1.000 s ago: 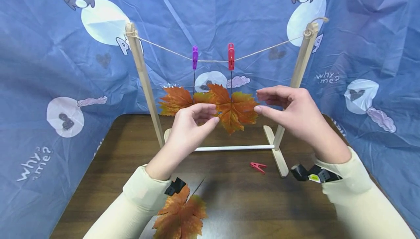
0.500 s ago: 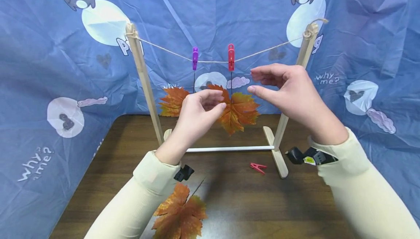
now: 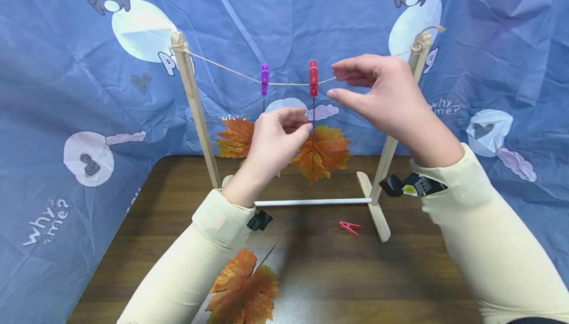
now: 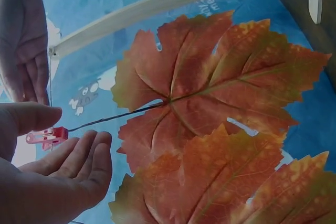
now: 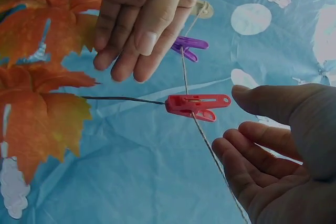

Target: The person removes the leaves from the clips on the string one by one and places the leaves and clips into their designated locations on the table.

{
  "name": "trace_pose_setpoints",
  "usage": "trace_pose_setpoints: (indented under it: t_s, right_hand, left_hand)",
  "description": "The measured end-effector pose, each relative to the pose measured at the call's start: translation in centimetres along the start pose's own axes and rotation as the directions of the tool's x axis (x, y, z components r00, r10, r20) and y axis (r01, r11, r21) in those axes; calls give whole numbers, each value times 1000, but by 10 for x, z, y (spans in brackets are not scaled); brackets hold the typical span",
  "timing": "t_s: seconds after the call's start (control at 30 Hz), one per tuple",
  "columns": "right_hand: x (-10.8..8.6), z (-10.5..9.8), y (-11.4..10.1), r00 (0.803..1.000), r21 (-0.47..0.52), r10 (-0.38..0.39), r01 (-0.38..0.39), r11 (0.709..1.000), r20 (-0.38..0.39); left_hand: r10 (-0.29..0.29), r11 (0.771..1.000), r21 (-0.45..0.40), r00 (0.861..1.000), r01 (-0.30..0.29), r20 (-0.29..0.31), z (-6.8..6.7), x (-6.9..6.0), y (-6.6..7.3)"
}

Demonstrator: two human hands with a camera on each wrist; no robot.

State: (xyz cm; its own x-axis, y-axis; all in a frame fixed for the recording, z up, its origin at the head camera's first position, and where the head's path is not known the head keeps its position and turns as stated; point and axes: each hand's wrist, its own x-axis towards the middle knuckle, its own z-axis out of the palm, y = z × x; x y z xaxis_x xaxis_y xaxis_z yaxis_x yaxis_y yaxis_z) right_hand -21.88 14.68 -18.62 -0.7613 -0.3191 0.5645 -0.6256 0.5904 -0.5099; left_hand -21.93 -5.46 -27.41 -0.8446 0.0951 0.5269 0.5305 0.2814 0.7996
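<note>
A red clothespin (image 3: 313, 78) on the string holds the dark stem of an orange maple leaf (image 3: 322, 153). My right hand (image 3: 378, 87) is just right of this clothespin, thumb and fingers apart, and in the right wrist view the clothespin (image 5: 197, 106) stands clear of the fingertips. My left hand (image 3: 280, 134) hovers in front of the hanging leaves, close to the stem, holding nothing; its thumb and fingers are spread in the left wrist view. To the left, a purple clothespin (image 3: 264, 79) holds a second maple leaf (image 3: 235, 139), partly hidden by my left hand.
The string (image 3: 222, 66) is tied between two wooden posts (image 3: 195, 111), with a white rod (image 3: 315, 202) low across the stand. Another red clothespin (image 3: 350, 227) lies on the brown table (image 3: 355, 274). A loose maple leaf (image 3: 244, 289) rests near the front.
Both hands have risen: the right from beside the leaf up to the string by the red clothespin, the left upward and slightly right. The leaves and clothespins have stayed in place.
</note>
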Motion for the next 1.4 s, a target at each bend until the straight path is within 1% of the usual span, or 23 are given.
trace_pose_setpoints:
  t_s: [0.13,0.27,0.37,0.5,0.6,0.7,0.9,1.0,1.2,1.4]
  right_hand:
    - [11,-1,-3,999,-43,-41,42,998,17]
    - [25,-1,-7,996,-76,-59,64,995,60]
    - [35,-1,-10,994,-97,-41,51,994,103]
    - [44,-2,-12,987,-141,-15,38,989,161]
    - [49,-1,-11,978,-167,6,30,986,209]
    - [54,2,-11,970,-167,31,10,986,240]
    - [61,3,-11,956,-150,72,-30,988,286]
    - [63,4,-11,950,-147,78,-34,988,303]
    - [63,3,-11,948,-167,61,-8,986,314]
    - [61,1,-10,950,-172,22,33,985,311]
  left_hand:
    - [15,998,62,1000,-14,-16,4,8,1]
    - [17,994,111,1000,-15,-20,8,15,1]
    - [0,992,126,1000,2,-17,9,21,0]
    - [-9,990,139,1000,10,-6,11,26,-1]
    - [-2,987,159,1000,2,-4,12,28,-3]
    - [12,983,181,1000,-11,-8,12,29,-4]
    - [44,973,228,999,-40,-12,14,31,-6]
    - [36,973,229,999,-33,-11,14,31,-6]
    - [25,970,242,1000,-19,-18,14,32,-6]
    - [31,966,259,999,-28,-9,15,32,-6]
